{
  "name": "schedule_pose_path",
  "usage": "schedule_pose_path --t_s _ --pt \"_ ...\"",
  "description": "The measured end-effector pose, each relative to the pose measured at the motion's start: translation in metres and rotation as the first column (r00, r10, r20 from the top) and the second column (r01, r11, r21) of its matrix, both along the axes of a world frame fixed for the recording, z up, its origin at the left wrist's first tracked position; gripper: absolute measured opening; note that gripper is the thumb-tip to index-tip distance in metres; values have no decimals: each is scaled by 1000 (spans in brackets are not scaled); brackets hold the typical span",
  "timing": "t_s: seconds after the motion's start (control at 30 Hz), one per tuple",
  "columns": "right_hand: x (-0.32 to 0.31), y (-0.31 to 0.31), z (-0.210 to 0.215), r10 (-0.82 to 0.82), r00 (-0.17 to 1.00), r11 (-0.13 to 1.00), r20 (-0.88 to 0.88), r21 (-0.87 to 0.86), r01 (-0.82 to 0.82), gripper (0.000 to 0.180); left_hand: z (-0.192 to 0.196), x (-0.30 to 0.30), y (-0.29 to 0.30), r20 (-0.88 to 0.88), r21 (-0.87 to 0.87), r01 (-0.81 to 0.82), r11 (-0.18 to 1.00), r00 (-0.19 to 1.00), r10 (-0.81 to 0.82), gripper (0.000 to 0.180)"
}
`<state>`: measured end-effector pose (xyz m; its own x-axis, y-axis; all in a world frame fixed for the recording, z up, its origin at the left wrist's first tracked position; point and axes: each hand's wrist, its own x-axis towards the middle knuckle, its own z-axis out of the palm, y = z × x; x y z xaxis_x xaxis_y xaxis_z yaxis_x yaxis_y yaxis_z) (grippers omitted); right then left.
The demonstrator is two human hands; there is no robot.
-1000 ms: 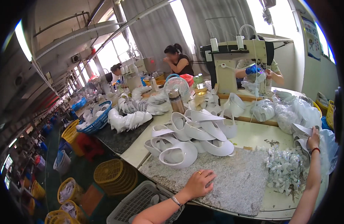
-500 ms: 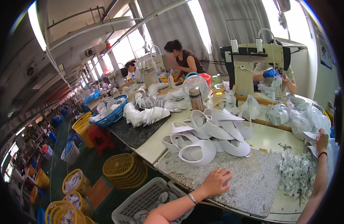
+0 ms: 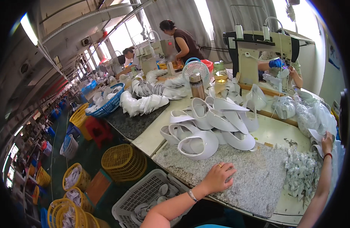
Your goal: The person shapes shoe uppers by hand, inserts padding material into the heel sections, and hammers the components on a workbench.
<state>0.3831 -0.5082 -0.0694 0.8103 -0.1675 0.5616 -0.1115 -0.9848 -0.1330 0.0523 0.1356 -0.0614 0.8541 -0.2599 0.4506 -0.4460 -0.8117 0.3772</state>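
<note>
One grey basket [image 3: 143, 187] sits left of the left hand [image 3: 219, 178], whose fingers, loosely bent and empty, rest on the one mat [image 3: 254, 184]. Over to the right hand [image 3: 327, 143]: fingers curled, touching white pieces [image 3: 316, 136], two at least; whether they're gripped, I can't tell. Glittery bits [image 3: 302, 171], too many to count, lie between both hands. Beyond the left fingers, a heap of uppers [image 3: 219, 121], overlapping past exact count; then one flask [image 3: 197, 88], one jar [image 3: 220, 77], and one sewing machine [image 3: 249, 68] carrying two spools [image 3: 266, 32].
</note>
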Motion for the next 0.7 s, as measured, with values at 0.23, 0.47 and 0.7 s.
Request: schedule_pose_path --t_s 0.23,0.47,0.7 --pt "-19 25 14 -21 999 997 36 -73 23 40 -2 3 -1 16 -17 8 1000 1000 -7 36" --pt "-48 53 29 139 980 986 145 -117 -122 28 0 1 -1 23 -29 14 999 1000 -13 35" --pt "-86 91 64 237 963 971 126 -10 -237 34 -4 -6 1 16 -69 37 997 999 -36 33"
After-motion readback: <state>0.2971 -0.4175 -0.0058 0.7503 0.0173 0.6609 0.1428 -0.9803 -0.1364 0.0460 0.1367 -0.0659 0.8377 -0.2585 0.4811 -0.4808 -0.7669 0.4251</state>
